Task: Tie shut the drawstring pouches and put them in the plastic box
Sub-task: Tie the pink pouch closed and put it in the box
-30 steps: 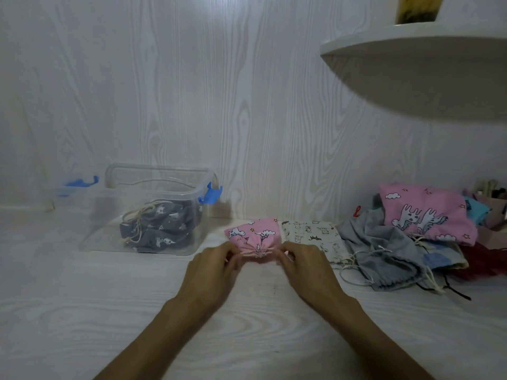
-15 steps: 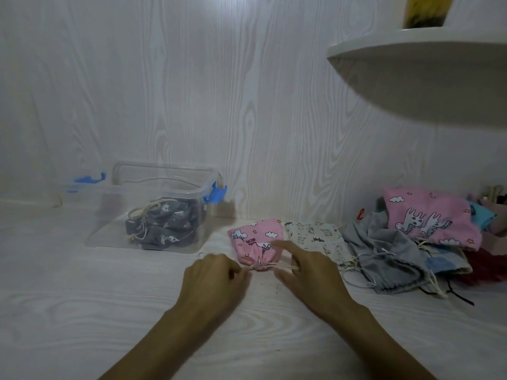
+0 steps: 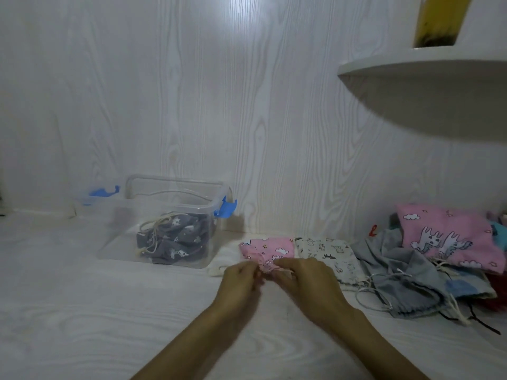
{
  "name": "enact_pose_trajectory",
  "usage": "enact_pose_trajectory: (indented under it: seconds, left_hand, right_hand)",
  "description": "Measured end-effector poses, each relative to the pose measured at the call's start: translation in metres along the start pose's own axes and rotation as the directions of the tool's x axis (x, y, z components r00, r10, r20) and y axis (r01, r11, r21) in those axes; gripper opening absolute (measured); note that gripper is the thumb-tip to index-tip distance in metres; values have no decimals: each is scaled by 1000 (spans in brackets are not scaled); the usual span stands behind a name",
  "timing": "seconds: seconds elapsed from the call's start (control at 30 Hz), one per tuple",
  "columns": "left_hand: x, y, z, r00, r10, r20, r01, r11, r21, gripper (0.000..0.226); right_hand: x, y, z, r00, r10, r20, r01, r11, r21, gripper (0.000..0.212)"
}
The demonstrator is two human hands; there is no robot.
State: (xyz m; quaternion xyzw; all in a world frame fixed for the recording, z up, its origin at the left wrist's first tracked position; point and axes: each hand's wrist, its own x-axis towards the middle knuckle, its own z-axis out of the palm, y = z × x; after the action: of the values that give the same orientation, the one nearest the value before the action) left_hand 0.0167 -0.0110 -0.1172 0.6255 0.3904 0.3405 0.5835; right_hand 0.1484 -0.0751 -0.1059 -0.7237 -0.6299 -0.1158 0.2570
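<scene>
Between the two hands, the gathered neck of a small pink drawstring pouch (image 3: 267,250) is pinched: the left hand (image 3: 241,281) is closed on it from one side and the right hand (image 3: 310,286) from the other, fingertips nearly touching across the puckered fabric. Whether the cords themselves are held cannot be told, as that spot is blurred. The pouch body is laid flat on the white wood-grain table (image 3: 82,311), just beyond the fingers. Touching its right edge, one white printed pouch (image 3: 326,253) is seen. Farther right of the grip, a loose pile is found: one grey pouch (image 3: 406,272) with trailing cords and one larger pink pouch (image 3: 450,239) on top, with further fabric beneath that cannot be counted. Well to the left of the grip, one clear plastic box (image 3: 115,242) with blue latches is set against the wall, and dark grey star-print pouches (image 3: 175,239) are held inside it.
</scene>
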Motion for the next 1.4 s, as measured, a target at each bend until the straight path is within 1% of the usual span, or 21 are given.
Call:
enact_pose_trajectory:
  seconds: [0.03, 0.07, 0.13, 0.2, 0.27, 0.37, 0.43, 0.53, 0.67, 0.73, 0.83, 0.9, 0.97, 1.07, 1.13, 1.2, 1.27, 1.4]
  left_hand:
    - [3, 9, -3, 997, -78, 1, 76, 978, -194, 34]
    - [5, 17, -5, 992, -126, -5, 118, 944, -307, 33]
    - [11, 34, -8, 987, -149, -54, 112, 899, -424, 23]
    - [18, 52, -5, 989, -122, -88, 67, 880, -471, 17]
    - [29, 65, 0, 993, -80, -87, 35, 900, -435, 16]
    - [45, 77, 6, 991, 51, -126, -83, 961, -264, 20]
    - [53, 84, 6, 985, 147, -91, -160, 975, -153, 19]
    - [65, 89, 0, 972, 231, -31, -231, 973, 2, 20]
    - [80, 90, -10, 980, 198, 36, -200, 973, 115, 27]
    - [81, 89, -14, 971, 226, 83, -238, 954, 183, 22]
    - [83, 88, -23, 956, 275, 102, -292, 926, 241, 17]
    - [82, 86, -30, 964, 251, 88, -264, 940, 216, 16]
    - [81, 86, -31, 966, 249, 63, -255, 961, 110, 15]
    - [73, 93, -22, 959, 284, 15, -283, 957, -56, 16]
    - [69, 99, -14, 950, 312, -20, -312, 944, -106, 17]
    - [67, 102, -11, 947, 320, -16, -319, 940, -119, 21]
    - [65, 101, -8, 954, 300, 16, -295, 945, -142, 22]
    - [66, 98, -5, 979, 177, 101, -152, 964, -218, 20]
  right_hand:
    - [8, 0, -6, 1000, 14, 23, -14, 1000, 28, 29]
    - [16, 2, -12, 998, 35, 48, -38, 997, 65, 29]
    - [36, 6, -26, 994, 60, 92, -73, 987, 141, 25]
    - [55, 11, -39, 986, 51, 161, -82, 978, 194, 21]
    - [71, 14, -50, 969, 17, 246, -77, 968, 238, 19]
    - [85, 20, -61, 953, 9, 303, -100, 953, 285, 19]
    - [90, 27, -63, 948, 18, 317, -120, 945, 305, 18]
    - [92, 32, -61, 941, 22, 337, -133, 941, 310, 17]
    - [96, 34, -60, 942, 38, 332, -136, 951, 278, 20]
    - [95, 32, -61, 945, 28, 326, -127, 950, 285, 21]
    - [92, 26, -65, 949, 10, 314, -112, 945, 308, 23]
    - [88, 24, -68, 954, 41, 296, -143, 932, 333, 24]
    - [85, 25, -73, 967, 62, 249, -156, 913, 377, 22]
    - [81, 27, -81, 984, 106, 144, -159, 891, 425, 19]
    - [81, 29, -84, 988, 128, 85, -153, 887, 435, 16]
    - [81, 32, -83, 982, 146, 116, -182, 881, 436, 13]
    - [81, 33, -79, 968, 159, 194, -229, 873, 431, 13]
    - [83, 30, -70, 929, 158, 335, -285, 883, 374, 22]
